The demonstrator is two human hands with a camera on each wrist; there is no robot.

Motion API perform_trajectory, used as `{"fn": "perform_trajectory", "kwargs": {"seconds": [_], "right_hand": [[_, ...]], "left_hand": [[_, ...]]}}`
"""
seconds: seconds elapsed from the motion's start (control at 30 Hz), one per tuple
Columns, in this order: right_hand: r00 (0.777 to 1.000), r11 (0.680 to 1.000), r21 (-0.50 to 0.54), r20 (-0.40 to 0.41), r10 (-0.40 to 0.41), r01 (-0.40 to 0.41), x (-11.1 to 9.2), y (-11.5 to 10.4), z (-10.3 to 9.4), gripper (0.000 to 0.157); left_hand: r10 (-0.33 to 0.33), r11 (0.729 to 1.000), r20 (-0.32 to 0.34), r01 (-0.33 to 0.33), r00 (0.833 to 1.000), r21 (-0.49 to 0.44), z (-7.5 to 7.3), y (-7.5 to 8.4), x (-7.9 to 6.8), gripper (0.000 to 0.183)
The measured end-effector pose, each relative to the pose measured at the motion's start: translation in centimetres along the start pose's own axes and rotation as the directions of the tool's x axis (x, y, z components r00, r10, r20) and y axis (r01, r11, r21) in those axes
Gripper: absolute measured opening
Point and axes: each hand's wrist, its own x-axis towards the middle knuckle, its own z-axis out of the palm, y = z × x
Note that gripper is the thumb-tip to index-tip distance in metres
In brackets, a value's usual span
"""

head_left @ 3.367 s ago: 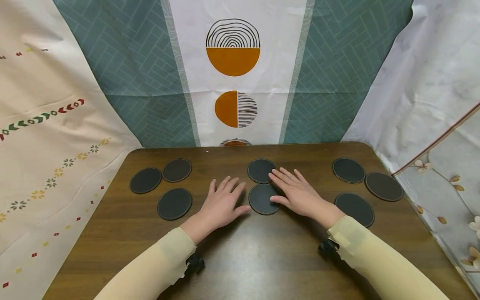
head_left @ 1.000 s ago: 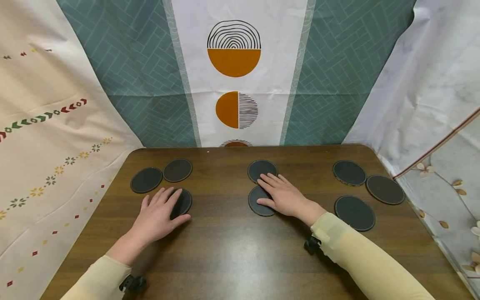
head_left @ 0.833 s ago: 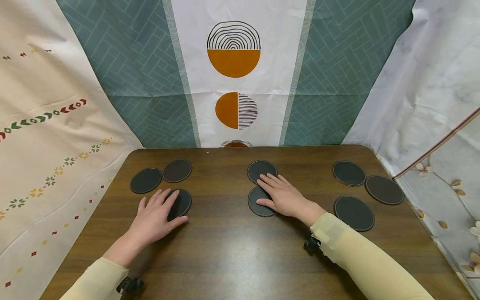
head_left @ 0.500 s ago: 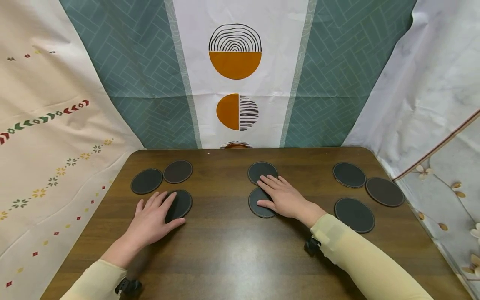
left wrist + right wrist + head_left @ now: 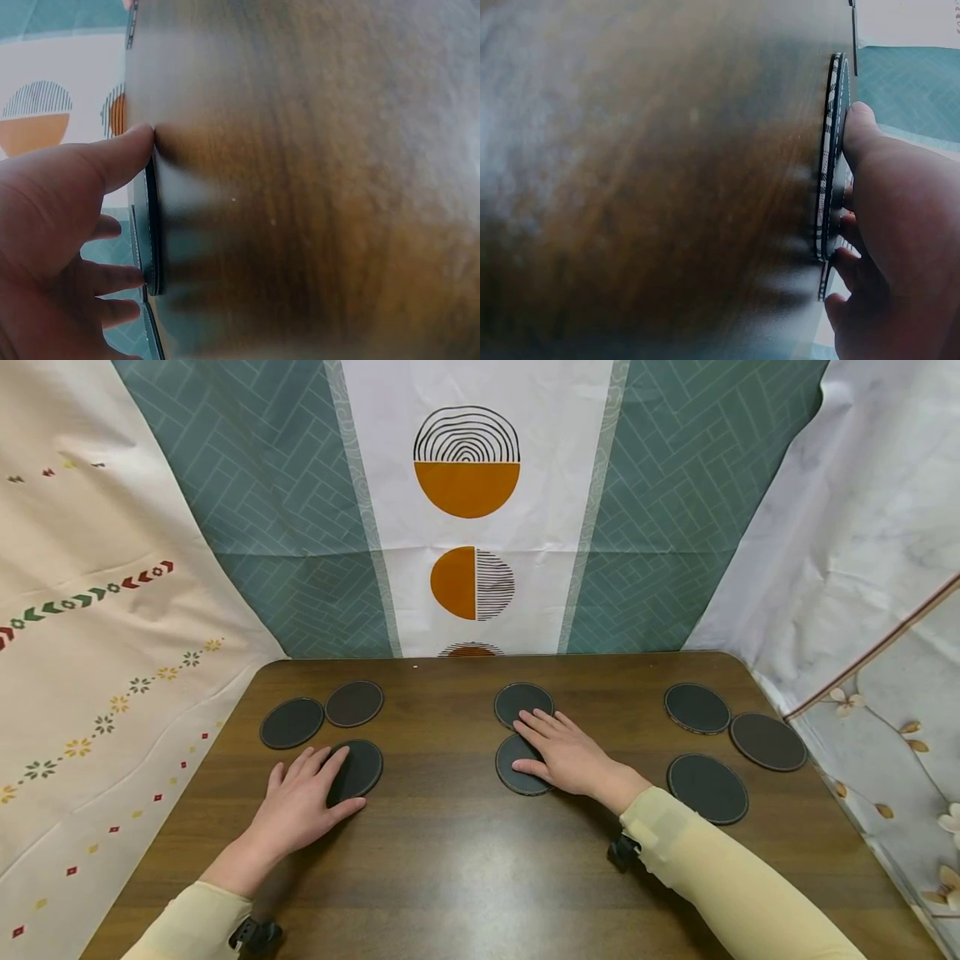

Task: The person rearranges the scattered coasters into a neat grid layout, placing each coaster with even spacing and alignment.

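Observation:
Dark round coasters with stitched rims lie in three groups on the table. My left hand (image 5: 303, 802) is at the left edge of the near-left coaster (image 5: 360, 768), fingers spread and loosely bent, the thumb by its near edge. In the left wrist view the thumb tip is beside the coaster's rim (image 5: 155, 262). Farther right, my right hand (image 5: 566, 756) lies spread over the near middle coaster (image 5: 507, 760), covering its right part, with fingertips overlapping the back middle coaster (image 5: 521, 698). The right wrist view shows the coaster's edge (image 5: 829, 165) as black and patterned layers.
Two more coasters lie behind the left hand, a black one (image 5: 291, 723) and a dark brown one (image 5: 354, 703). On the right are a back coaster (image 5: 696, 707), a brownish one (image 5: 768, 742) and a near one (image 5: 708, 788). Patterned cloths (image 5: 645, 527) hang around the wooden table (image 5: 450, 868).
My left hand has gone from mid-table to the near-left coaster, then slid slightly left, uncovering more of it. The right hand shifted left over the near middle coaster and has since stayed still.

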Motion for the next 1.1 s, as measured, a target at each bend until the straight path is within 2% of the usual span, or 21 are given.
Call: {"fn": "perform_trajectory", "kwargs": {"seconds": [0.73, 1.1], "right_hand": [[1.0, 1.0, 0.016, 0.018, 0.017, -0.017, 0.08, -0.04, 0.07, 0.076], [1.0, 1.0, 0.018, 0.007, 0.017, -0.017, 0.07, 0.12, 0.32, 0.076]], "left_hand": [[-0.02, 1.0, 0.002, 0.02, 1.0, -0.006, 0.05, -0.5, 0.47, 0.088], [0.008, 1.0, -0.028, -0.009, 1.0, -0.011, 0.09, -0.43, 0.67, 0.089]]}}
